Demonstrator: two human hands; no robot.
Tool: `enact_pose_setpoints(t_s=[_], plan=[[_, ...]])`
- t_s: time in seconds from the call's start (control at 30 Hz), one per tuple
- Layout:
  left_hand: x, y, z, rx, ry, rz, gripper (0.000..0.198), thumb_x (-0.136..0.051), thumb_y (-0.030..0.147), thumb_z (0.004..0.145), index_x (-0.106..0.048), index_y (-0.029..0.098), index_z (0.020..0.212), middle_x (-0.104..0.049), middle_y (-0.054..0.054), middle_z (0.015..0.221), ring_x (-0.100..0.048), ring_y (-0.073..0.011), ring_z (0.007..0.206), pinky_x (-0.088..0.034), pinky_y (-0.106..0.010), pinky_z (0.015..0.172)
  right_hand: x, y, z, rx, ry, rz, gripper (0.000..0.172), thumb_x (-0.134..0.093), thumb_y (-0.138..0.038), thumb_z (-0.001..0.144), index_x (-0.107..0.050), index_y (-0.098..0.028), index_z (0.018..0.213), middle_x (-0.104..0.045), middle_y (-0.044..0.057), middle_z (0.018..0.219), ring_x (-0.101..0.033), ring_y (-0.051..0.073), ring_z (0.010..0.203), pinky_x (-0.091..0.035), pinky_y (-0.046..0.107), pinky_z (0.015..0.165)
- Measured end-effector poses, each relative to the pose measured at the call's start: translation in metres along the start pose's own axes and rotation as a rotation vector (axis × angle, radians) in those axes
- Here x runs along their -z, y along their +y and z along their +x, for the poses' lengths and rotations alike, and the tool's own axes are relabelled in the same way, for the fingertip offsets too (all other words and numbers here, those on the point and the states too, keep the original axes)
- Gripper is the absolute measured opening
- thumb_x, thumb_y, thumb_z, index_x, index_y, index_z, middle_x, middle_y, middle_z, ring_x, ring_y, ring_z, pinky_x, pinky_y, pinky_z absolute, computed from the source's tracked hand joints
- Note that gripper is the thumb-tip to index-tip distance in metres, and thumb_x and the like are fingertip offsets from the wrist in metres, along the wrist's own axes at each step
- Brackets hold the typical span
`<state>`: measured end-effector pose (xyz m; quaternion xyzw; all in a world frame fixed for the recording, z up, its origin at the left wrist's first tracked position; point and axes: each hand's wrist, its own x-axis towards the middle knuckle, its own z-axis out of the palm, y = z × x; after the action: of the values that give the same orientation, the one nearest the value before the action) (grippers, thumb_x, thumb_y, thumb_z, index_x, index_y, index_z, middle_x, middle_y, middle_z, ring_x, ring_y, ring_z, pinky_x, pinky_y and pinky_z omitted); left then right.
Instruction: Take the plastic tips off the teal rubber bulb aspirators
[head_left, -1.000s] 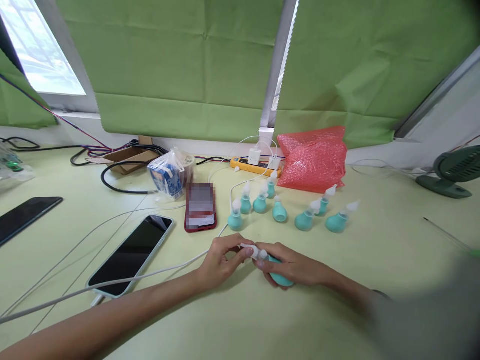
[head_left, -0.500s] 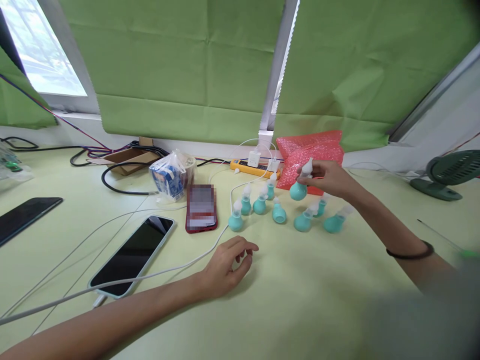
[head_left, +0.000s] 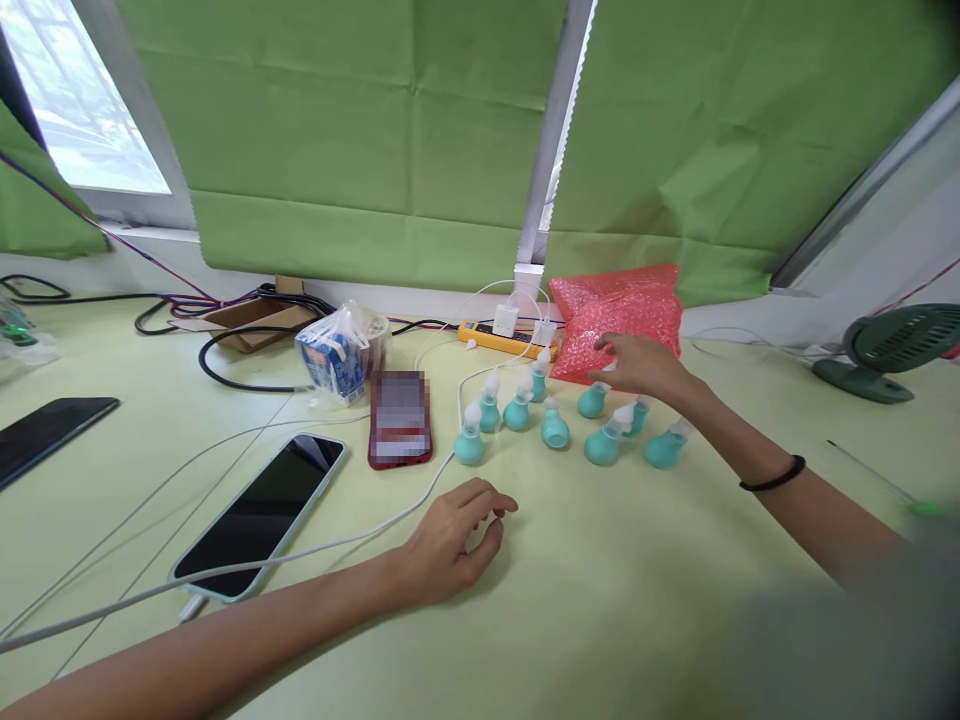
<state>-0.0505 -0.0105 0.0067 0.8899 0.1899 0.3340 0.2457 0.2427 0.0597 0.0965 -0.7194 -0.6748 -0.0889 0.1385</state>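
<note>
Just over a teal nasal aspirator [head_left: 592, 402] with a clear tip hovers my right hand [head_left: 637, 365], its fingers apart and nothing held. That aspirator rests on the table, its tip partly covered by the fingers. Several more teal aspirators stand or lean around it, such as one [head_left: 603, 445] tilted in front, one [head_left: 664, 450] lying at the right, and one [head_left: 555, 430] with its round base facing me. At the left end of the group stands another aspirator [head_left: 469, 445]. My left hand [head_left: 457, 535] rests on the table in front, loosely curled with thumb and fingers apart, holding nothing.
Behind the aspirators lies a red bubble-wrap bag [head_left: 619, 315] beside a yellow power strip [head_left: 495, 341]. Left of them are a red-cased phone [head_left: 400, 420], a light-cased phone [head_left: 262, 515] and a plastic-wrapped blue pack [head_left: 330, 355]. A white cable [head_left: 352, 540] crosses my left forearm's area. A green fan [head_left: 892, 345] stands right.
My right hand has lowered the aspirator it held onto the table, let go of it and opened. The left hand has stayed in place.
</note>
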Motion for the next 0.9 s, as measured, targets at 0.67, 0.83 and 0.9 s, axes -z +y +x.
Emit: enact_pose_setpoints(t_s=[0.67,0.83,0.9], plan=[[0.0,0.0,-0.001,-0.068,-0.08,0.054,0.022,-0.036,0.011,0.077,-0.051,0.013,0.093,-0.054,-0.008,0.081,-0.051,-0.0159,0.075,-0.043,-0.026,0.065,-0.032,-0.075,-0.05,0.267,-0.314,-0.262,0.022,-0.041,-0.022,0.079,-0.058,-0.014,0.09,-0.062,0.012,0.083,-0.06,0.023,0.076,-0.038,0.026,0.057],[-0.001,0.0,-0.002,-0.073,-0.083,0.062,0.022,-0.036,0.012,0.078,-0.052,0.014,0.093,-0.054,-0.007,0.082,-0.051,-0.0154,0.075,-0.043,-0.025,0.065,-0.033,-0.076,-0.065,0.241,-0.278,-0.244,0.023,-0.041,-0.024,0.08,-0.061,-0.014,0.086,-0.063,0.011,0.075,-0.06,0.024,0.072,-0.036,0.026,0.054],[-0.002,0.0,-0.002,-0.063,-0.076,0.062,0.021,-0.037,0.013,0.079,-0.052,0.014,0.093,-0.055,-0.007,0.082,-0.051,-0.015,0.075,-0.043,-0.025,0.065,-0.036,-0.078,-0.076,0.232,-0.246,-0.235,0.023,-0.042,-0.024,0.081,-0.061,-0.014,0.089,-0.064,0.01,0.072,-0.06,0.023,0.07,-0.036,0.025,0.052]])
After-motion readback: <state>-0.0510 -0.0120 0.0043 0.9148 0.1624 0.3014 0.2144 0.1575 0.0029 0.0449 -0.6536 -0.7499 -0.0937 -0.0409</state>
